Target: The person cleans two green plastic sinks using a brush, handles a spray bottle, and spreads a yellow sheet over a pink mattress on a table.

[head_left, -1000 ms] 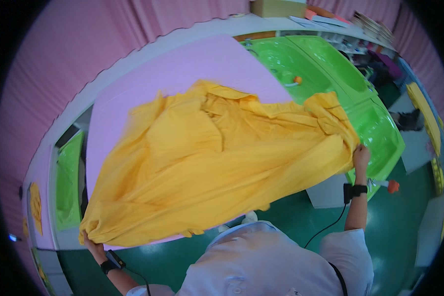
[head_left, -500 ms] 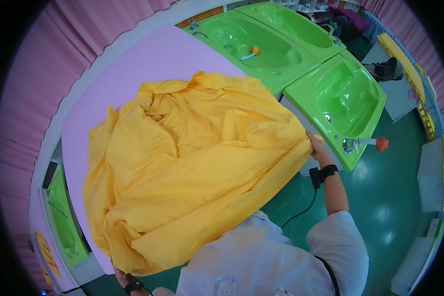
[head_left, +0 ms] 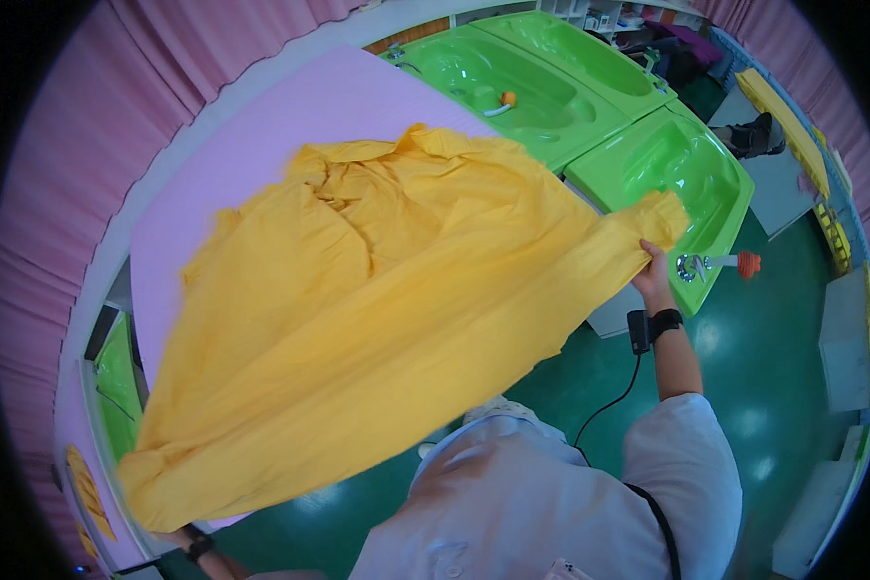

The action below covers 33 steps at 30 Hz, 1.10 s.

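A large yellow cloth sheet [head_left: 387, 319] lies bunched over the lilac padded table top [head_left: 261, 135], with its near edge lifted and pulled taut between my hands. My right hand [head_left: 653, 275] grips the sheet near its right end, fingers tucked under the fabric, and a loose flap of cloth sticks out beyond it over a green basin. At the lower left my left hand [head_left: 176, 536] holds the opposite corner; the cloth hides most of its fingers. The sheet's far part remains crumpled in folds on the table.
Green moulded baths [head_left: 503, 92] adjoin the table at the far right, one with an orange-headed hand shower [head_left: 507, 100] in it. A smaller green basin [head_left: 681, 164] has a tap [head_left: 688, 268] near my right hand. Pink curtains [head_left: 97, 145] hang at left.
My hands have moved apart, the left outward to the left and the right up and to the right. The sheet's near edge has stretched straighter and wider, lifting off the table.
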Motion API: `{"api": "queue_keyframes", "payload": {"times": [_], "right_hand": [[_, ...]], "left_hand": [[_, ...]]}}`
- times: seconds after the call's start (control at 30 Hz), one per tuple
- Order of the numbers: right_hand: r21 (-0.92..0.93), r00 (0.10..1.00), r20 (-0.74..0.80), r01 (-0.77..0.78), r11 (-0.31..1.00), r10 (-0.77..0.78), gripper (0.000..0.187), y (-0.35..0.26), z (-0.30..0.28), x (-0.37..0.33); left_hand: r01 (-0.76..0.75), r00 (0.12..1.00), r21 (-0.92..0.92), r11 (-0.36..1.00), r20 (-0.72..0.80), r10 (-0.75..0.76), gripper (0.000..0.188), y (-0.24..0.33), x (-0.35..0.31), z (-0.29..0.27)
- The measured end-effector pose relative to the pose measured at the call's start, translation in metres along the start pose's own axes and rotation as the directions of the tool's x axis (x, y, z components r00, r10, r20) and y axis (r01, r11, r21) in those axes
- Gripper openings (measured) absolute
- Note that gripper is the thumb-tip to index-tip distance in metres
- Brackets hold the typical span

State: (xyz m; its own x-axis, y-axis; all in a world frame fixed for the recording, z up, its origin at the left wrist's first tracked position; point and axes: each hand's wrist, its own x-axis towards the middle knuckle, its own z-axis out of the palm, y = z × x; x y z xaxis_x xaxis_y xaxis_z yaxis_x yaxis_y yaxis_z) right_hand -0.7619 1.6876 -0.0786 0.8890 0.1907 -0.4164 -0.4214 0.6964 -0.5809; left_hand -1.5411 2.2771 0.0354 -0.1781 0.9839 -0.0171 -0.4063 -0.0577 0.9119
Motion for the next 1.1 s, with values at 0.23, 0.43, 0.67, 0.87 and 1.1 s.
{"api": "queue_keyframes", "payload": {"times": [0.23, 0.43, 0.67, 0.87, 1.1], "right_hand": [[0.126, 0.933, 0.358, -0.072, 0.989, 0.023, 0.041, 0.001, 0.028, -0.062], [-0.440, 0.985, 0.170, 0.074, 0.895, 0.003, 0.034, -0.023, 0.048, -0.087], [-0.989, 0.976, 0.140, 0.144, -0.015, 0.166, 0.059, 0.071, 0.137, -0.025], [-0.352, 0.847, 0.531, 0.244, -0.904, 0.022, 0.067, 0.159, 0.171, 0.003], [-0.541, 0.902, 0.280, 0.431, -0.722, 0.329, 0.058, 0.145, 0.169, 0.030]], "left_hand": [[0.402, 0.823, -0.076, 0.913, 0.467, -0.324, 0.064, -0.066, 0.013, -0.079], [0.529, 0.806, 0.125, 0.840, 0.235, -0.543, 0.047, -0.039, -0.008, -0.008], [0.433, 0.831, 0.306, 0.848, 0.231, -0.507, 0.043, -0.089, -0.044, 0.119], [0.682, 0.671, 0.149, 0.716, 0.264, -0.693, 0.040, -0.134, -0.045, 0.221], [0.628, 0.546, 0.322, 0.708, 0.466, -0.696, 0.030, -0.141, -0.062, 0.304]]}}
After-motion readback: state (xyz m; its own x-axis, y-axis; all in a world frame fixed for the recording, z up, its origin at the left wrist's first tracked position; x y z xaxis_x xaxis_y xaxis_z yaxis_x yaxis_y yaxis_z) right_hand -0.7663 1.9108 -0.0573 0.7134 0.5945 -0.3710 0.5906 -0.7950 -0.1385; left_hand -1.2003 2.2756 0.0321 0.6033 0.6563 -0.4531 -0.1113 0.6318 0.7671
